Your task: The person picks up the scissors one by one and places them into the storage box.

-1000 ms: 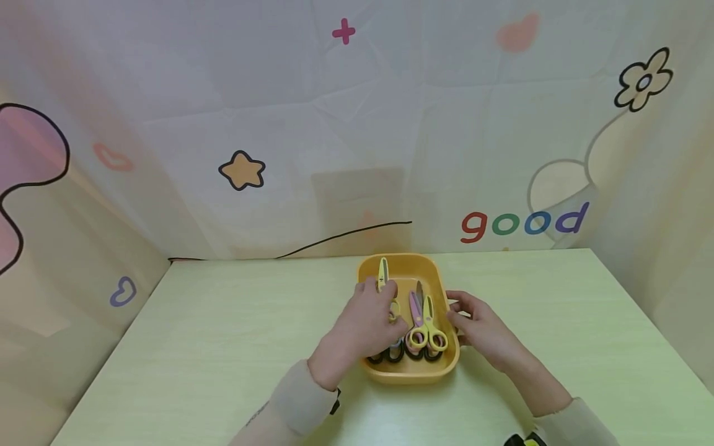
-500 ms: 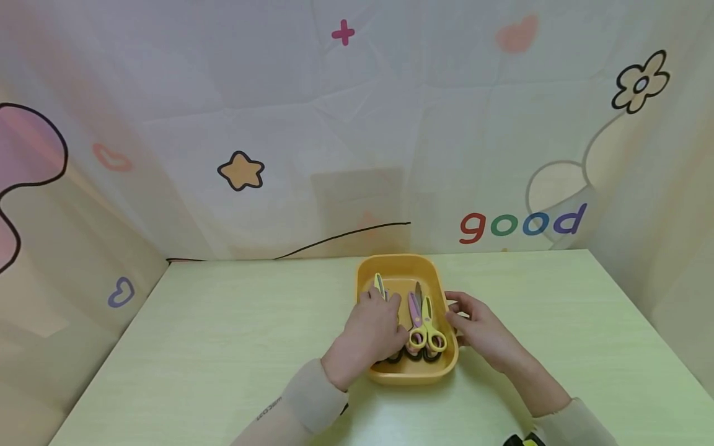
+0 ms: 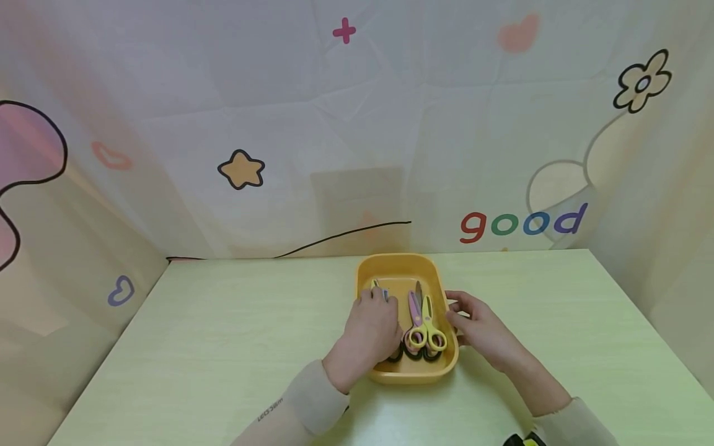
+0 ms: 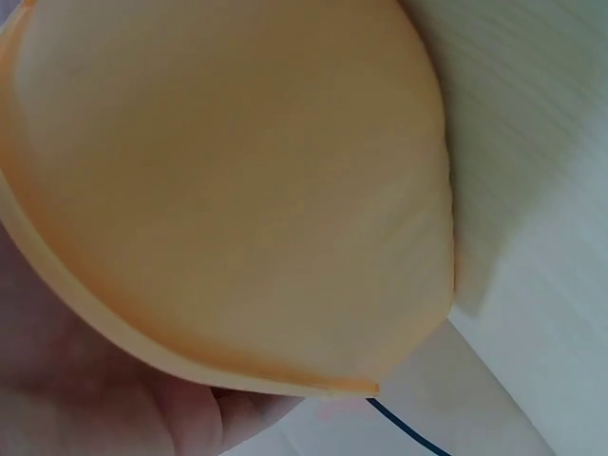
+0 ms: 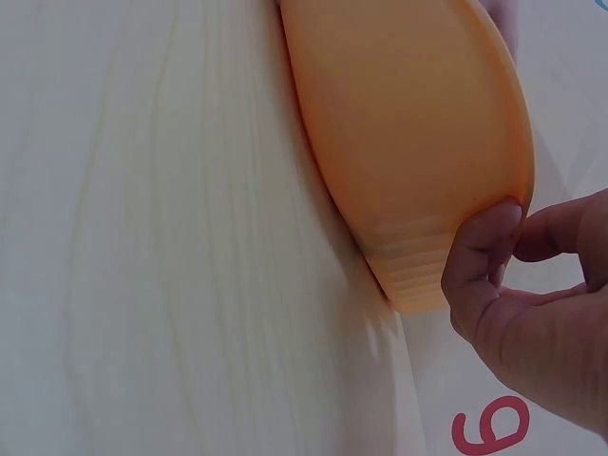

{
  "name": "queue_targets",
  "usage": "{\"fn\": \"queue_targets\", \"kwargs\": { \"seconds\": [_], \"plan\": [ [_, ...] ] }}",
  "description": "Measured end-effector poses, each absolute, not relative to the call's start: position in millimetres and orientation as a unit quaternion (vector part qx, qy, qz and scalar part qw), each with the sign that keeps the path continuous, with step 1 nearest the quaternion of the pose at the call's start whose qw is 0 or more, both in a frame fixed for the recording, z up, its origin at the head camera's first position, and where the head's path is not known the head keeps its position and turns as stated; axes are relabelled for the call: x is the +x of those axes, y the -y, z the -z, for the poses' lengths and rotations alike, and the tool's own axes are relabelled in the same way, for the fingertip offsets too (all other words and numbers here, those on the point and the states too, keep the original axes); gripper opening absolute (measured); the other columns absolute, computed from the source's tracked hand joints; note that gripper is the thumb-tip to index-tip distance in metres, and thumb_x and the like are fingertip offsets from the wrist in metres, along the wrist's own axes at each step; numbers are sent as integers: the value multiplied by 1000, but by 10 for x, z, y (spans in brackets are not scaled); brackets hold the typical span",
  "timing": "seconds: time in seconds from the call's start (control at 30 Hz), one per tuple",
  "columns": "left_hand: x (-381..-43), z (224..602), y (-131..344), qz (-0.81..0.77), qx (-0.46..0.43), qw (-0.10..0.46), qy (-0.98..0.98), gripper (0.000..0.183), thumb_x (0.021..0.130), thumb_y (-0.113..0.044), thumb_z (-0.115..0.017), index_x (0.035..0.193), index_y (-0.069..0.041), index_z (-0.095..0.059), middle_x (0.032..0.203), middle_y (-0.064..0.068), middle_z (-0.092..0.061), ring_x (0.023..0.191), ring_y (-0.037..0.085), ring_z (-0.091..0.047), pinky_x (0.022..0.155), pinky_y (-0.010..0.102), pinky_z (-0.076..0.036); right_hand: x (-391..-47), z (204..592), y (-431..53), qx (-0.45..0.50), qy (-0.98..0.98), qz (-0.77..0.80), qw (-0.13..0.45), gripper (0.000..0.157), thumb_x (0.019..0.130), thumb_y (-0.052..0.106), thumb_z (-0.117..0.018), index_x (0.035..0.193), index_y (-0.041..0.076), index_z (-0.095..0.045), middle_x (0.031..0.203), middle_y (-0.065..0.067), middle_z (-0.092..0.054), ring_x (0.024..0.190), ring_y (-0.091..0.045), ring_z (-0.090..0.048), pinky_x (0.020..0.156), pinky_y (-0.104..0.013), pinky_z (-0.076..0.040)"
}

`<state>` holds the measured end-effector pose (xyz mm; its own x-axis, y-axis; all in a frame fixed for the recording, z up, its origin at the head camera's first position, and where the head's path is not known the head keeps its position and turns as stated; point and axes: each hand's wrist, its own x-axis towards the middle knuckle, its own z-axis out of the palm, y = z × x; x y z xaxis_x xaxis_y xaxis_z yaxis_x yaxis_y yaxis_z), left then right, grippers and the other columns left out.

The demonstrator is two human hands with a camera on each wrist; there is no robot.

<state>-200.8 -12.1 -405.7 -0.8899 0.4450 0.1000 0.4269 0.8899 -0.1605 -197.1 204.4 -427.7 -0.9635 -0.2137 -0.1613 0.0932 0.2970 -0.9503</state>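
In the head view an orange-yellow tray [image 3: 409, 378] holds several pairs of scissors. My left hand [image 3: 370, 328] is inside its left half, fingers bent over yellow scissors [image 3: 375, 284]; only the tip end shows past my fingers, and my hand covers the handles. To the right lie another pair of yellow scissors [image 3: 427, 308] and purple scissors [image 3: 414, 303], with black handles [image 3: 396, 357] near the front. My right hand [image 3: 482, 325] pinches the tray's right rim. The right wrist view shows that thumb and finger [image 5: 491, 223] at the rim. In the left wrist view the tray wall hides most of my left hand.
A pale wood-grain table [image 3: 223, 347] extends on both sides of the tray. Behind it hangs a printed curtain [image 3: 312, 124]. At the lower right edge of the head view is a black and yellow item [image 3: 524, 440] by the right sleeve.
My left hand has lowered into the tray with the yellow scissors, whose tip has slid toward me and now barely shows. My right hand stays at the rim.
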Motion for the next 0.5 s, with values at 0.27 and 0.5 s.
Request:
{"fn": "queue_targets", "kwargs": {
  "seconds": [0.27, 0.5],
  "plan": [
    [-2013, 4080, 181, -64, -248, 90, 962, 35, 98, -35, -64, 111, -4, -69, 106, 15, -62, 95, 27, -61, 77, 34, -56, -1968, 4279, -2064, -44, -795, 590, 132, 52, 108, 13, -50, 153, -5, -33, 121, -20, -48, 98, -28, -58, 78, -35, -59],
    [-2037, 4115, 374, 80, -308, 95, 943, 17, 96, -20, -67, 101, -4, -65, 100, 15, -58, 85, 25, -52, 68, 34, -50, -1968, 4288, -2051, -44, -794, 593, 128, 50, 108, 11, -49, 152, -6, -34, 117, -20, -48, 94, -26, -58, 74, -33, -58]
  ]
}}
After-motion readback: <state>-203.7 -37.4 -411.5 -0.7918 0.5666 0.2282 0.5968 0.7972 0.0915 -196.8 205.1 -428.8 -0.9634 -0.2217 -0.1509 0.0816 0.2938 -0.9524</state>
